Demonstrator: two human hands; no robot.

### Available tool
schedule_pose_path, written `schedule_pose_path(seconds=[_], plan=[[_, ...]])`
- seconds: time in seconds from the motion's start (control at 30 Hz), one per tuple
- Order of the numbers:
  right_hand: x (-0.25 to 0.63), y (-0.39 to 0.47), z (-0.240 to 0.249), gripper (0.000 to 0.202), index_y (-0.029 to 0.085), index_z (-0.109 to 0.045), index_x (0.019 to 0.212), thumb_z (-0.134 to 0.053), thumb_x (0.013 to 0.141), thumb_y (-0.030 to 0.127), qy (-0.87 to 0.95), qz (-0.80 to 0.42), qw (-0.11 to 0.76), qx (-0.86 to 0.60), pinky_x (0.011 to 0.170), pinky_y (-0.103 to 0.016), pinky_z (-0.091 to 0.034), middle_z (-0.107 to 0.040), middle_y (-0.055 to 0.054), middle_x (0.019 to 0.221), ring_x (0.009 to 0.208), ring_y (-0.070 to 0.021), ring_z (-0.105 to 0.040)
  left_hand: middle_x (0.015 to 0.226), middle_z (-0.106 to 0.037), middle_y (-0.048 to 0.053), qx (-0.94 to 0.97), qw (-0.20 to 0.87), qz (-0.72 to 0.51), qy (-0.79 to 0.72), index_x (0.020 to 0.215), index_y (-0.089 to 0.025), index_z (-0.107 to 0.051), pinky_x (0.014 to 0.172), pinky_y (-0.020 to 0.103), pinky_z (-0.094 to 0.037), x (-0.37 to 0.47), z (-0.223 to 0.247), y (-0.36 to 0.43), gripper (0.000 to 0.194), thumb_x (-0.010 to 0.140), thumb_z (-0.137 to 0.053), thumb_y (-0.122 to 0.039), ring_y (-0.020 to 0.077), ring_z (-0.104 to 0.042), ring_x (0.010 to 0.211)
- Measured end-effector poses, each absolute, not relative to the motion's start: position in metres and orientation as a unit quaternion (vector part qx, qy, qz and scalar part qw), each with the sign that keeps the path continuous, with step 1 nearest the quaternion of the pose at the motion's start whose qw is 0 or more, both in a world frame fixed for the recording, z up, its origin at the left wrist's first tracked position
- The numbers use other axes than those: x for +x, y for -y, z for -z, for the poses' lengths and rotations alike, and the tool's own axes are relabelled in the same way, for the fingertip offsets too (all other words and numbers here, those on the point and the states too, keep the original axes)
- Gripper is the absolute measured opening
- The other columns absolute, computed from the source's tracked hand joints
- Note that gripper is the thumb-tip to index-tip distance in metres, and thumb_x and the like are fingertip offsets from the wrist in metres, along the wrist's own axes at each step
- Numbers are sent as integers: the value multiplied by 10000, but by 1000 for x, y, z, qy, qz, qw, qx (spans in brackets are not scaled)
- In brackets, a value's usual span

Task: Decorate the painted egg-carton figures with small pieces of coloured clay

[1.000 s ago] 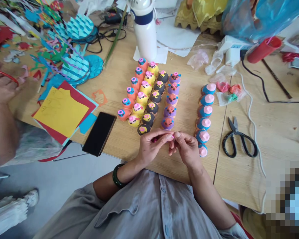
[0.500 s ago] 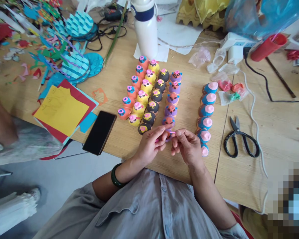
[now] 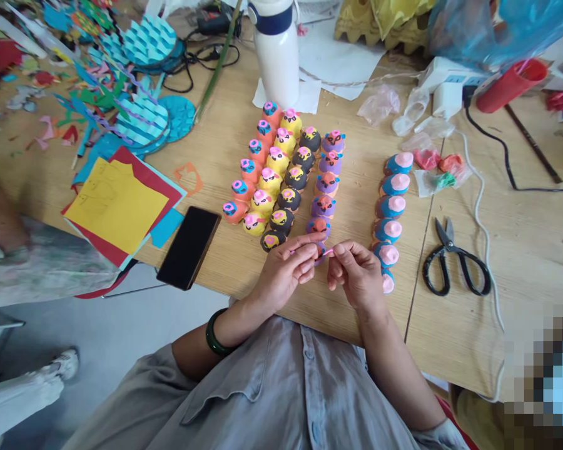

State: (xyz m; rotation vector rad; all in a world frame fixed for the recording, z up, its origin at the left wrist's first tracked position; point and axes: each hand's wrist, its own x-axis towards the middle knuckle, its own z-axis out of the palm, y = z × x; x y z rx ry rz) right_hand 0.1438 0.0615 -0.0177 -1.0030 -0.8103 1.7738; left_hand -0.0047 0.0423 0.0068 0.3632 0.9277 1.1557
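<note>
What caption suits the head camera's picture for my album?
Right hand pinching a pink strip beside the left hand, near a row of purple, animal-faced figurines.

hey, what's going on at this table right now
A person's right hand has a thin pink strip in a fingertip grip, with the left hand close beside it, at the near end of a row of purple domes. Orange, yellow and black domes stand to the left; pink-topped blue domes stand to the right.
</note>
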Motion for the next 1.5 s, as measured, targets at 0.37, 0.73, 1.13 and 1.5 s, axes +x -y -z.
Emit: schedule_pose_path(seconds=[0.37, 0.73, 1.13, 1.5], plan=[[145, -59, 18, 326, 196, -692, 735, -718, 897, 478, 361, -726, 431, -395, 389, -200, -536, -609, 46, 565, 392, -71, -517, 884, -711, 32, 423, 537, -516, -516, 921, -228, -809, 473, 189, -414, -3, 0, -38, 135, 879, -757, -345, 63, -551, 589], [144, -60, 15, 282, 195, -699, 766, -750, 877, 449, 348, -742, 425, -385, 401, -199, -549, -629, 51, 579, 388, -65, -522, 852, -686, 15, 441, 517, -528, -509, 1085, -239, -797, 506, 185, -455, -5, 0, -42, 255, 843, -792, -323, 68, -569, 596], [144, -59, 14, 328, 187, -704, 798, -726, 878, 505, 371, -716, 425, -412, 413, -228, -573, -623, 38, 576, 409, -83, -537, 831, -659, 13, 370, 581, -518, -507, 940, -194, -798, 414, 171, -348, -4, 8, -39, 210, 882, -750, -390, 31, -475, 507], [142, -60, 10, 246, 182, -705, 794, -791, 842, 407, 377, -699, 447, -411, 399, -198, -550, -649, 42, 566, 402, -82, -584, 820, -689, 11, 334, 608, -515, -504, 1184, -228, -771, 401, 177, -330, -3, 6, -37, 394, 845, -778, -429, 17, -405, 464]])
